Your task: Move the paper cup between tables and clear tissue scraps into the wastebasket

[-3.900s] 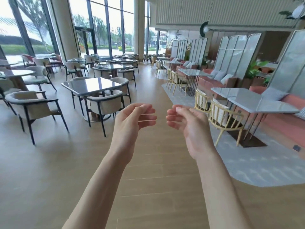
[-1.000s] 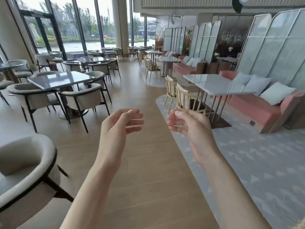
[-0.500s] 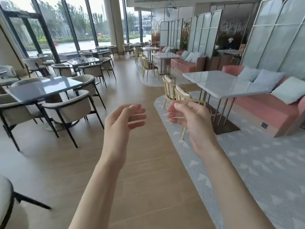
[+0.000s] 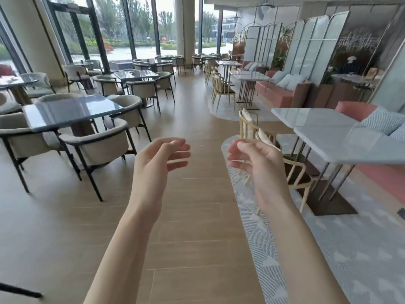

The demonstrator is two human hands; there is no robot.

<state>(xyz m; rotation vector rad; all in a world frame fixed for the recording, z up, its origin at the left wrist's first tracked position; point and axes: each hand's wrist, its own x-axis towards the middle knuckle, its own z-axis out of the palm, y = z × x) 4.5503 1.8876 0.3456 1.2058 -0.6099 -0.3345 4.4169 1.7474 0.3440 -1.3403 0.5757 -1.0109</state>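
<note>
My left hand and my right hand are raised in front of me over a wooden aisle, palms facing each other, about a hand's width apart. The fingers of both are loosely curled and hold nothing. No paper cup, tissue scrap or wastebasket shows in the head view. A white marble table stands just right of my right hand. A dark glass table stands to the left of my left hand.
Grey armchairs ring the glass table on the left. Yellow wooden chairs sit at the marble table on a grey patterned rug, with a pink sofa behind. The wooden aisle runs ahead between further tables towards tall windows.
The view has moved forward along the aisle and turned slightly left; the glass table and the marble table are closer. Both hands keep the same raised, loosely curled pose.
</note>
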